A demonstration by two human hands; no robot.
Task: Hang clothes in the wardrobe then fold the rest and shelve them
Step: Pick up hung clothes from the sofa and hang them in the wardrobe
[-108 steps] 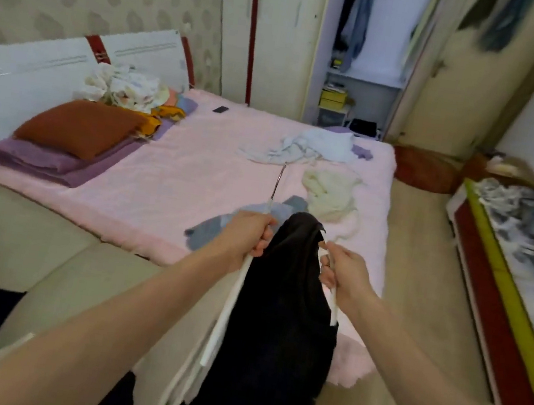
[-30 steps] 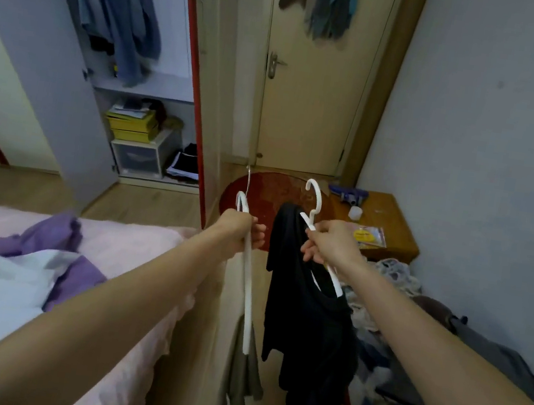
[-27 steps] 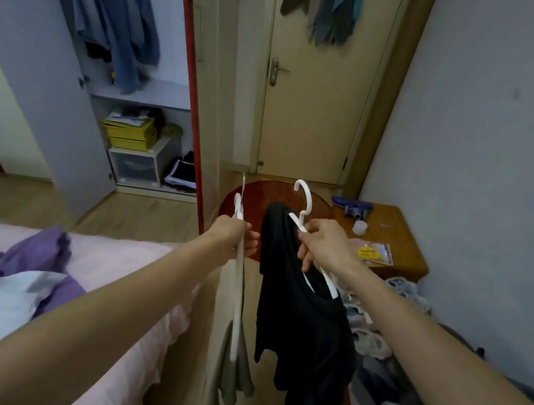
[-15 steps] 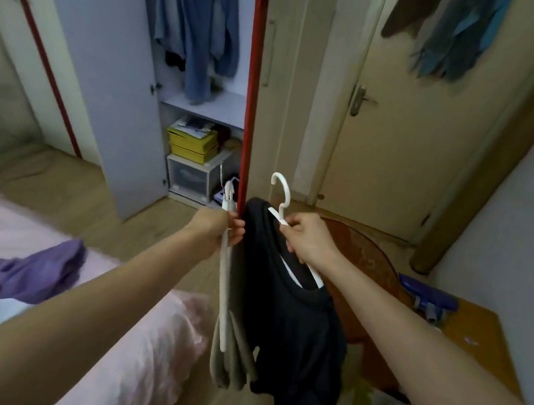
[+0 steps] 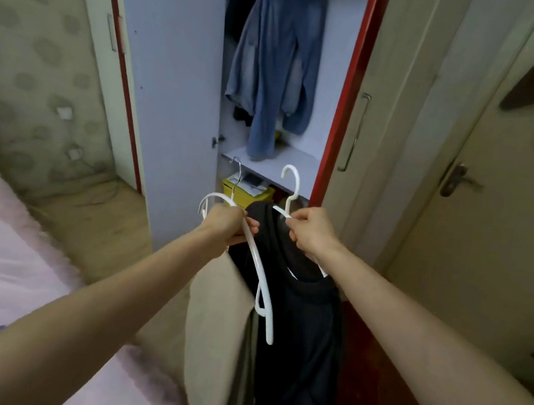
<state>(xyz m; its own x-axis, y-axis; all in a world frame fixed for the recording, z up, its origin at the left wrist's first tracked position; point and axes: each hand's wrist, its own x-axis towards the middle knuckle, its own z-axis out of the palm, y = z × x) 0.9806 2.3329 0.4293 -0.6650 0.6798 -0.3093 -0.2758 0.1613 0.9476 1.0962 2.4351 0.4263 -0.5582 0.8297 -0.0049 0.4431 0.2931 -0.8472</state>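
- The left hand (image 5: 229, 222) is curled tight around a white hanger (image 5: 257, 270) with a beige garment (image 5: 216, 333) hanging down from it.
- The right hand (image 5: 311, 230) pinches the neck of a second white hanger (image 5: 290, 188), which carries a black top (image 5: 302, 329). Both hang low, just in front of the open wardrobe (image 5: 172, 84).
- The two garments touch each other, so the hangers could catch together. Then one might slip off and fall.
- I think the left hand holds more than one hanger, because a thin metal hook (image 5: 237, 166) pokes up behind it, but it is hard to tell.
- The pink bed (image 5: 6, 267) is close on the left and the red door edge (image 5: 351, 93) is close on the right, so the way in is narrow.
- Farther in, a blue denim garment (image 5: 274, 64) hangs down to the shelf (image 5: 285, 163). It fills much of the space, so a lifted hook could bump it. There seems to be some room to its right.
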